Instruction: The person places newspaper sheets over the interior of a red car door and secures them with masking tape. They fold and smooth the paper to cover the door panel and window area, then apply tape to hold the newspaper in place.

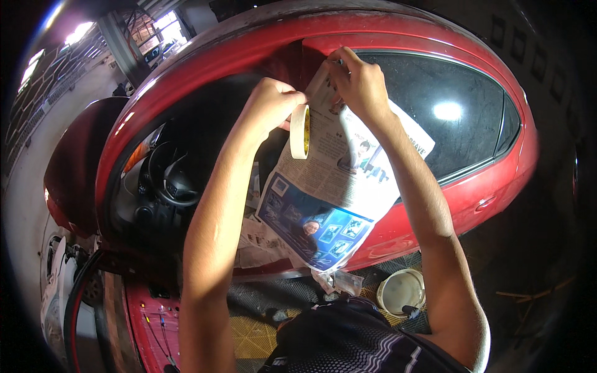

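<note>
A sheet of newspaper [333,180] hangs in front of the pillar between the door openings of a red car [385,233]. At its top edge my right hand [359,84] pinches the paper against or close to the red frame. To the left, my left hand [270,105] is closed on a roll of masking tape [300,132], which hangs from the fingers over the newspaper's left edge. Whether a strip of tape runs between the two hands I cannot make out. The lower part of the sheet, with a blue printed picture, hangs loose.
The front door is open, its red inner side [152,329] at lower left. Inside the car shows a steering wheel [173,174]. More newspaper [264,239] lies in the doorway. A white bucket [401,292] stands on the grid floor mat [252,336], beside some clear plastic [345,283].
</note>
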`<state>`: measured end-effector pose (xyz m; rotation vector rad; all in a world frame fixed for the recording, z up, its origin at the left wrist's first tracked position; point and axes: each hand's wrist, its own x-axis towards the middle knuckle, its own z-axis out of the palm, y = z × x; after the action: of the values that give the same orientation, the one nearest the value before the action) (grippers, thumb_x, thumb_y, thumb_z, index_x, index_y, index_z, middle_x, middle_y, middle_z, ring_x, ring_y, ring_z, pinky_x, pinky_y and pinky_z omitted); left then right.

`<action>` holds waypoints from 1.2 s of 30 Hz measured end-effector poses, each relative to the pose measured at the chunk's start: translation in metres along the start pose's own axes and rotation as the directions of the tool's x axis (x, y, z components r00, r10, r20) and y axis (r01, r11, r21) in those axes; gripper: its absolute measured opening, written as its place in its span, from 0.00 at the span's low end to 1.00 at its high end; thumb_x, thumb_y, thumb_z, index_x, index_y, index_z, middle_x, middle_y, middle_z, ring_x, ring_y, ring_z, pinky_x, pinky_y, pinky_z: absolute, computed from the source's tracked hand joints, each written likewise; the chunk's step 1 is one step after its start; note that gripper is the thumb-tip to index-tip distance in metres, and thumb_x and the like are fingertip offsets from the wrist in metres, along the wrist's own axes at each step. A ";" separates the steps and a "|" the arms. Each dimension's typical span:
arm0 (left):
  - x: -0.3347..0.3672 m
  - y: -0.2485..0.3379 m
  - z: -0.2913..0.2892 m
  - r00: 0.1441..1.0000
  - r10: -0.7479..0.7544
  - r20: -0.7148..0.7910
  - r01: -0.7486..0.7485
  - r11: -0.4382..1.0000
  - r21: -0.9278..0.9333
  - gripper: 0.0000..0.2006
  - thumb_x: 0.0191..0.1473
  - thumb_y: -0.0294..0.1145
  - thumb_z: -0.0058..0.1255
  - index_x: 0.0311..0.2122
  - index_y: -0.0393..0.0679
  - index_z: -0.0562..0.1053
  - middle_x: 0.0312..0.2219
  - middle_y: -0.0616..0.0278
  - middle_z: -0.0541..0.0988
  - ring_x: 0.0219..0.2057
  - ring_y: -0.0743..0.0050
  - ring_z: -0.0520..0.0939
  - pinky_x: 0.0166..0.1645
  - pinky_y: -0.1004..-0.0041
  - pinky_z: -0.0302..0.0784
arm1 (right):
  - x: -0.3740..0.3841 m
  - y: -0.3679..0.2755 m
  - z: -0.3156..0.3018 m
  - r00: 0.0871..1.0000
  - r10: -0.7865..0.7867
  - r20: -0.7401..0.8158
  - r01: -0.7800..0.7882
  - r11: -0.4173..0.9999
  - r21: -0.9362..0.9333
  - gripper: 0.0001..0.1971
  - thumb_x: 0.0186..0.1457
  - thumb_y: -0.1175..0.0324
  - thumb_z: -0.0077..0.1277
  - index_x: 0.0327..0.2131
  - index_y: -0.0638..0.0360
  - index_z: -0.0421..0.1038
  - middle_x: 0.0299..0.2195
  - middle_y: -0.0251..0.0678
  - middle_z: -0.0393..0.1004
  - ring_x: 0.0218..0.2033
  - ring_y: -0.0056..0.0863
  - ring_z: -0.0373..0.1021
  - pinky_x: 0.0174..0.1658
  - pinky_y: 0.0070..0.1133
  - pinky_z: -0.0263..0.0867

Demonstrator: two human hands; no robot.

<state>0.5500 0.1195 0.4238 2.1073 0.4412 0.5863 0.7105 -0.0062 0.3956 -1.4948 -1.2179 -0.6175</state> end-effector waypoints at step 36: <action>-0.241 -0.121 -0.002 0.989 -0.004 -0.151 0.023 0.992 0.121 0.25 0.65 0.26 0.52 0.65 0.37 0.65 0.29 0.59 0.84 0.31 0.74 0.86 0.39 0.71 0.81 | -0.087 -0.006 0.029 0.962 -0.242 0.126 0.255 0.634 -0.730 0.25 0.67 0.64 0.48 0.67 0.44 0.64 0.69 0.32 0.60 0.66 0.46 0.58 0.64 0.48 0.63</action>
<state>0.3382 0.0648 0.2653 2.1823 0.5891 0.7299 0.6691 -0.0118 0.3139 -2.0065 -1.2586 -1.4316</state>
